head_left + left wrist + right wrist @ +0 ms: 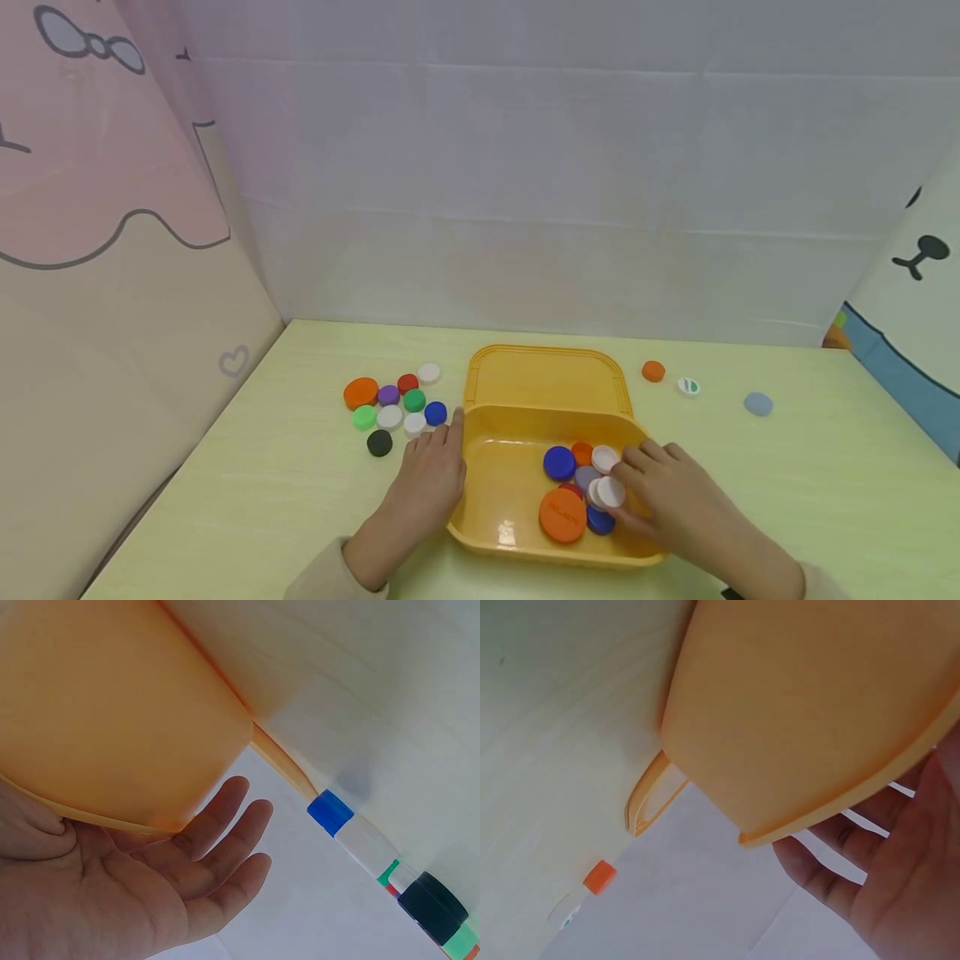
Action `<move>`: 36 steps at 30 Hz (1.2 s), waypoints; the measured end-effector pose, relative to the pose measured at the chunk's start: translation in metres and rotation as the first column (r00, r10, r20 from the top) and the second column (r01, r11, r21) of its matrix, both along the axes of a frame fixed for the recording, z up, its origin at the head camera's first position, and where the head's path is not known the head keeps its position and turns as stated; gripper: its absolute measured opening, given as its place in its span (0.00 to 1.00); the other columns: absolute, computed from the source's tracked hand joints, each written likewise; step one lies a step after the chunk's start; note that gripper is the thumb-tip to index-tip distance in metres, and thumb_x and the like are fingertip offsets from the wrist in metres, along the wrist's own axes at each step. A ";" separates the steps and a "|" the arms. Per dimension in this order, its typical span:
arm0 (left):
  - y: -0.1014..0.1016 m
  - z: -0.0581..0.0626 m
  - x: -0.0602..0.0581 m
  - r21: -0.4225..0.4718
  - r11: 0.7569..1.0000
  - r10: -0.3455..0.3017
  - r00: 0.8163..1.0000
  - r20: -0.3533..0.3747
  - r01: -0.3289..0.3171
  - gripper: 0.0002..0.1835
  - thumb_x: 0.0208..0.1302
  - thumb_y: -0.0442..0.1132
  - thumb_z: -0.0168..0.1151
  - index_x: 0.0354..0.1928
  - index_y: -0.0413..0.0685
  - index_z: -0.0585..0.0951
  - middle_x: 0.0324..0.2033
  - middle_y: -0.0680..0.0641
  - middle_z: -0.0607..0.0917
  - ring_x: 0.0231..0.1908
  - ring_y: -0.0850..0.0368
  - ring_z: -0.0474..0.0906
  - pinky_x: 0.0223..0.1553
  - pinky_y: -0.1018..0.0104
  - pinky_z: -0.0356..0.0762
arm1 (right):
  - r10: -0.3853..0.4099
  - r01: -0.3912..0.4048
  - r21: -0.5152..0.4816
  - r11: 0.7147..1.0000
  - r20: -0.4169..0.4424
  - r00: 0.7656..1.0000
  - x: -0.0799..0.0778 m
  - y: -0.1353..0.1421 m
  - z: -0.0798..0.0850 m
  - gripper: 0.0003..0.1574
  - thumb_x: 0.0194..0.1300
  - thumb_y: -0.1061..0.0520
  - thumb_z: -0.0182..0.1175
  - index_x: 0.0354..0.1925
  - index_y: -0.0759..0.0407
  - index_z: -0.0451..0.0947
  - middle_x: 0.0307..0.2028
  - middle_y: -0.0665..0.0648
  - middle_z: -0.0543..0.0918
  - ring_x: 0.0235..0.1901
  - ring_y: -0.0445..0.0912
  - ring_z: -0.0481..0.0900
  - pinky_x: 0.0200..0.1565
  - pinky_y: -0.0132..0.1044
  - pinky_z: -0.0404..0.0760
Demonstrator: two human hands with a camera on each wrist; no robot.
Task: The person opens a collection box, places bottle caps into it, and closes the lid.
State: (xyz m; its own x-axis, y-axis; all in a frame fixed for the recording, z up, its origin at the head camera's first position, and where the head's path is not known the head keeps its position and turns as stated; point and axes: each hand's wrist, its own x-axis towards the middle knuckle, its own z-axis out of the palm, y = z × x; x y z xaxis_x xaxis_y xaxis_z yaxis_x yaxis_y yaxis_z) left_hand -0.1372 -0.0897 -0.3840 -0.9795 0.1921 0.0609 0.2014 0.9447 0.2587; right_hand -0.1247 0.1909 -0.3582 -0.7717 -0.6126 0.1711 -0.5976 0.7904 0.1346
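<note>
My left hand (431,479) rests against the left rim of a yellow plastic box (495,467). In the left wrist view, its outer fingers (217,817) extend loosely beside the box's wall. Over the right side of the box, my right hand (667,492) pinches a white bottle cap (611,492) between thumb and index finger. Around that cap inside lie a large orange cap (563,515), blue caps (559,463), a grey-purple cap (587,478) and another white cap (604,459). The right wrist view shows the box's outer wall (802,712); the pinched cap is hidden there.
A yellow lid (547,379) lies just behind the box. Several mixed-colour caps, among them a black cap (379,442), group to its left. An orange cap (653,371), a white-and-green cap (687,387) and a pale blue cap (758,404) lie to the right.
</note>
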 end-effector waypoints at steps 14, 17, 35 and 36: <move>0.001 0.001 0.001 0.003 1.000 -0.011 1.000 -0.017 0.011 0.29 0.65 0.38 0.47 0.67 0.39 0.58 0.49 0.41 0.76 0.45 0.47 0.71 0.52 0.52 0.67 | -0.012 0.009 0.047 0.999 0.055 0.998 -0.001 0.000 -0.005 0.21 0.43 0.39 0.68 0.32 0.49 0.77 0.27 0.45 0.74 0.30 0.43 0.64 0.38 0.41 0.67; 0.000 0.001 0.001 0.004 1.000 -0.011 1.000 -0.018 0.011 0.28 0.65 0.38 0.47 0.67 0.39 0.58 0.49 0.41 0.76 0.45 0.47 0.71 0.52 0.52 0.68 | -0.007 0.004 0.055 0.998 0.055 0.998 -0.001 0.000 -0.004 0.22 0.42 0.39 0.68 0.32 0.50 0.77 0.27 0.46 0.74 0.30 0.43 0.64 0.38 0.42 0.68; 0.001 0.002 0.000 0.017 1.000 0.003 1.000 0.006 -0.003 0.29 0.65 0.38 0.47 0.67 0.40 0.57 0.49 0.41 0.75 0.45 0.47 0.70 0.53 0.53 0.67 | -0.022 0.020 0.037 0.999 0.048 0.999 -0.003 0.003 0.005 0.16 0.48 0.41 0.64 0.31 0.48 0.78 0.27 0.44 0.73 0.30 0.42 0.64 0.37 0.40 0.68; 0.001 0.002 0.000 0.018 1.000 0.004 1.000 0.006 -0.004 0.29 0.65 0.38 0.47 0.67 0.40 0.57 0.49 0.41 0.75 0.45 0.47 0.70 0.53 0.53 0.67 | -0.031 0.029 0.036 0.999 0.052 0.998 -0.004 0.004 0.007 0.16 0.49 0.41 0.64 0.31 0.48 0.78 0.27 0.44 0.74 0.30 0.42 0.64 0.38 0.40 0.68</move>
State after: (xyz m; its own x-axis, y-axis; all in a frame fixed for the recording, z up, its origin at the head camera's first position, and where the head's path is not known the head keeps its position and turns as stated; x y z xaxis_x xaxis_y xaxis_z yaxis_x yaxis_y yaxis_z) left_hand -0.1370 -0.0887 -0.3819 -0.9805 0.1874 0.0585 0.1963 0.9406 0.2771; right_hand -0.1286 0.1947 -0.3515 -0.7972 -0.5937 0.1091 -0.5804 0.8036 0.1316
